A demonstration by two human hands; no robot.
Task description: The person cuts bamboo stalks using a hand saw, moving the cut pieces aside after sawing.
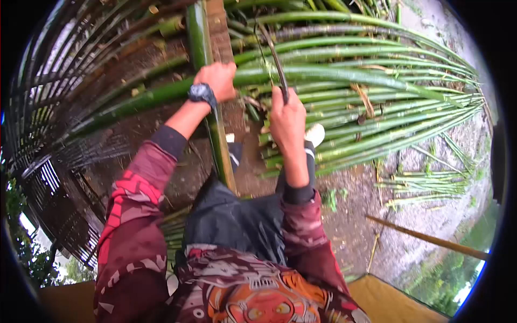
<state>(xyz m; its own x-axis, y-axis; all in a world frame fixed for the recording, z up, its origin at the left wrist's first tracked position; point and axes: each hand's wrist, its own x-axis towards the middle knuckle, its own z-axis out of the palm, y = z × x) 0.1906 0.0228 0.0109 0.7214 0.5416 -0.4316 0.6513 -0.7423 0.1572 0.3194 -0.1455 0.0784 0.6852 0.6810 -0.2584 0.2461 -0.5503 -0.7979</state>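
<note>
My left hand (218, 81), with a dark watch on its wrist, is closed around a thick green bamboo pole (151, 98) where it crosses an upright green bamboo piece (200, 37). My right hand (287, 116) is wrapped round the handle of a long, dark, narrow blade (276, 54). The blade points away from me, just right of my left hand and over the thick pole. A wooden board (219, 35) lies beside the upright piece.
Many cut green bamboo poles (366, 129) spread to the right. A slatted bamboo structure (40, 124) stands at the left. Shorter bamboo pieces (428, 185) and a slanting brown pole (425, 237) are at the lower right. Muddy ground (350, 202) surrounds my feet.
</note>
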